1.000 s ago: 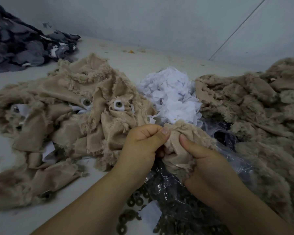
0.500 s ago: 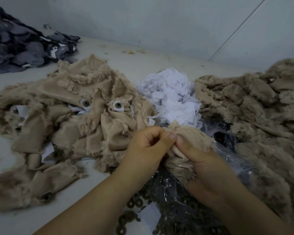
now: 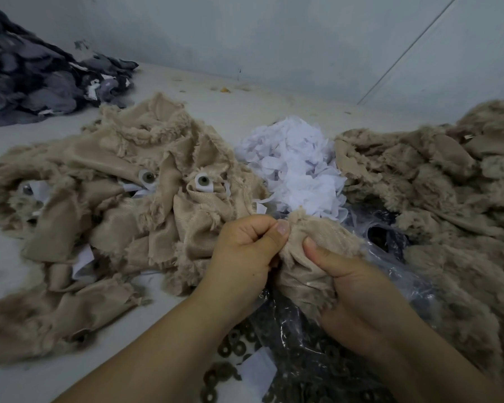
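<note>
**Both hands on plush piece**

Left: heap of beige plush fabric cut-outs point(image 3: 114, 199) w/ plastic eyes. My left hand point(image 3: 245, 251) pinches small beige furry fabric piece point(image 3: 320, 232), thumb on top, centre-near over clear plastic bag of dark washers point(image 3: 300, 341). My right hand point(image 3: 358, 295) grips its lower part.

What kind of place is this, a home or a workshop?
Probably a soft-toy workshop: the left hand and right hand grip a beige plush piece; the pile beside shows fitted plastic eyes; dark washers lie by the wrists.

A toy-sewing workshop (plush fabric piles point(image 3: 134, 205), plastic eyes point(image 3: 203, 180), loose washers point(image 3: 236, 349)).
</note>
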Available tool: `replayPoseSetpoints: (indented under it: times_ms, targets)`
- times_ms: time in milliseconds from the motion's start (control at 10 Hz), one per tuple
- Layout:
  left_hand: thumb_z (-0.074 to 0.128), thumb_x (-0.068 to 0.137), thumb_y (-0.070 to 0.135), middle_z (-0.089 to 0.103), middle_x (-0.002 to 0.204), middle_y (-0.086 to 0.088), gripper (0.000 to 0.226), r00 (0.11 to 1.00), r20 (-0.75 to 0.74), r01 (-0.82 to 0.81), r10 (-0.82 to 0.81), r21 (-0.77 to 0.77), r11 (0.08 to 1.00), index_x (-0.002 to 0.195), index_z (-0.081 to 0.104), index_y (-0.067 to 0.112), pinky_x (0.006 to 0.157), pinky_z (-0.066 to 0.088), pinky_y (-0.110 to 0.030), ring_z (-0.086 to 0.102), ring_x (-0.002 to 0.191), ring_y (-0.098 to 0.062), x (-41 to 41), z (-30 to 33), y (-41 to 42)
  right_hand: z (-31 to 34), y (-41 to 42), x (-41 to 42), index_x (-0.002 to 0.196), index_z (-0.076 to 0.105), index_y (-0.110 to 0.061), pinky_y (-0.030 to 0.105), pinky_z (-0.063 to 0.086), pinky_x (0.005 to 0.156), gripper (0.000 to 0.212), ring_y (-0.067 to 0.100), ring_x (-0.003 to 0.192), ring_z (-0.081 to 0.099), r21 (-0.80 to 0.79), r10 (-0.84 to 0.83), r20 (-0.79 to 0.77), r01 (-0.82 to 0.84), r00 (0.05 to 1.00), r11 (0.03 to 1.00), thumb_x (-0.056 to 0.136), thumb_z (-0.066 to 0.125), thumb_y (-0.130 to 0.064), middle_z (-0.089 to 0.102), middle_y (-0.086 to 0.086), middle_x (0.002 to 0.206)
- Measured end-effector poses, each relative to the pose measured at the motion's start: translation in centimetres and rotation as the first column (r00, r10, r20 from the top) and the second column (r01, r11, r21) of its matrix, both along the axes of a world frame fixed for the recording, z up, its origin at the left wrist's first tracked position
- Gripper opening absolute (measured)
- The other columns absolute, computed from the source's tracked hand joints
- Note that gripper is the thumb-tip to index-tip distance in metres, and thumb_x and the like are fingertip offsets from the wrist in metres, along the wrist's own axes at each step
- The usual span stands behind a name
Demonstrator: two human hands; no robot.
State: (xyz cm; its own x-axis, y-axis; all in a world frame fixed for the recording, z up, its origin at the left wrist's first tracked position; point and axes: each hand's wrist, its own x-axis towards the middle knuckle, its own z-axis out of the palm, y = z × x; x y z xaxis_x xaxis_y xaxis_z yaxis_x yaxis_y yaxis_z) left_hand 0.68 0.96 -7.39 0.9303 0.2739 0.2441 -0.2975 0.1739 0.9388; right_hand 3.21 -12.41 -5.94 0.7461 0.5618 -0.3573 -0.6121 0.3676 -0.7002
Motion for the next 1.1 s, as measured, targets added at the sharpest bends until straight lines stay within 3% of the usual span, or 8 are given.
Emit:
replayPoseSetpoints:
  times_ms: [200,400,500,600,700,800,900,1100]
  targets:
    - [0.06,0.089,0.017,0.038,0.055,-0.007,0.036,0.998,0.043,0.053,-0.052,-0.011,0.999,0.06,0.053,-0.002,0.051,0.032,-0.026,0.031,0.054,-0.02,-0.1,0.1,0.1,0.5,-0.3,-0.2,0.107,0.076,-0.003,0.036,0.058,0.089,0.032,0.028,0.103,0.072,0.02,0.087,0.004,-0.087,0.996,0.996,0.088,0.057,-0.021,0.071,0.019,0.116]
    - [0.06,0.087,0.022,0.042,0.058,-0.011,0.04,0.999,0.047,0.021,-0.021,0.001,1.0,0.067,0.05,-0.011,0.051,0.034,-0.027,0.033,0.057,-0.022,0.1,-0.2,0.3,0.1,-0.2,-0.2,0.116,0.071,0.0,0.04,0.06,0.086,0.036,0.034,0.11,0.069,0.023,0.052,0.038,-0.053,0.998,0.998,0.089,0.059,-0.019,0.068,0.023,0.122]
    - [0.059,0.087,0.025,0.048,0.064,-0.013,0.036,1.0,0.028,-0.004,0.005,-0.026,1.0,0.068,0.053,-0.005,0.058,0.04,-0.031,0.04,0.062,-0.023,0.2,-0.4,0.6,0.4,-0.2,-0.1,0.107,0.075,-0.003,0.051,0.055,0.093,0.028,0.037,0.107,0.068,-0.05,0.023,0.142,-0.016,0.99,0.999,0.087,0.065,-0.019,0.067,0.029,0.119]
    - [0.056,0.09,0.027,0.058,0.071,-0.015,0.031,0.998,0.044,-0.043,0.045,-0.04,0.998,0.07,0.062,0.005,0.067,0.047,-0.036,0.052,0.069,-0.024,0.4,-0.4,1.1,1.8,-1.2,0.5,0.092,0.076,-0.004,0.051,0.06,0.082,0.014,0.036,0.088,0.071,-0.323,0.073,0.4,0.066,0.913,0.944,0.078,0.075,-0.01,0.072,0.028,0.098]
    - [0.055,0.091,0.029,0.064,0.068,-0.003,0.029,0.995,0.059,-0.077,0.081,-0.059,0.995,0.068,0.068,0.019,0.063,0.051,-0.025,0.059,0.066,-0.014,0.6,-0.4,1.6,2.9,-3.1,1.9,0.074,0.071,-0.014,0.033,0.057,0.066,0.013,0.017,0.066,0.064,-0.737,0.394,0.621,0.333,0.678,0.589,0.079,0.065,-0.003,0.072,0.009,0.072]
    - [0.055,0.091,0.03,0.065,0.068,-0.002,0.029,0.994,0.049,-0.101,0.102,-0.008,0.995,0.067,0.068,0.021,0.062,0.051,-0.023,0.059,0.065,-0.012,0.7,-0.6,1.5,3.1,-3.9,2.6,0.068,0.065,-0.014,0.029,0.044,0.052,0.015,0.012,0.058,0.059,-0.79,0.769,0.42,0.611,0.481,0.049,0.081,0.063,-0.019,0.065,0.004,0.063]
    - [0.057,0.09,0.032,0.067,0.075,-0.011,0.028,0.995,0.028,-0.098,0.099,-0.029,0.995,0.072,0.069,0.015,0.072,0.053,-0.037,0.061,0.074,-0.024,0.8,-0.9,1.5,2.9,-4.2,2.6,0.076,0.068,-0.009,0.031,0.042,0.054,0.027,0.024,0.066,0.062,-0.771,0.865,0.199,0.618,0.461,-0.152,0.088,0.057,-0.031,0.066,0.009,0.071]
    - [0.06,0.088,0.04,0.061,0.083,-0.034,0.034,0.995,0.003,-0.1,0.1,-0.018,0.995,0.078,0.069,0.009,0.076,0.048,-0.048,0.056,0.076,-0.032,0.8,-1.0,1.5,4.2,-4.4,3.3,0.064,0.027,-0.017,0.005,0.035,0.053,0.046,0.006,0.052,0.023,-0.827,0.831,0.12,0.518,0.543,-0.219,0.103,0.047,-0.033,0.028,-0.001,0.065]
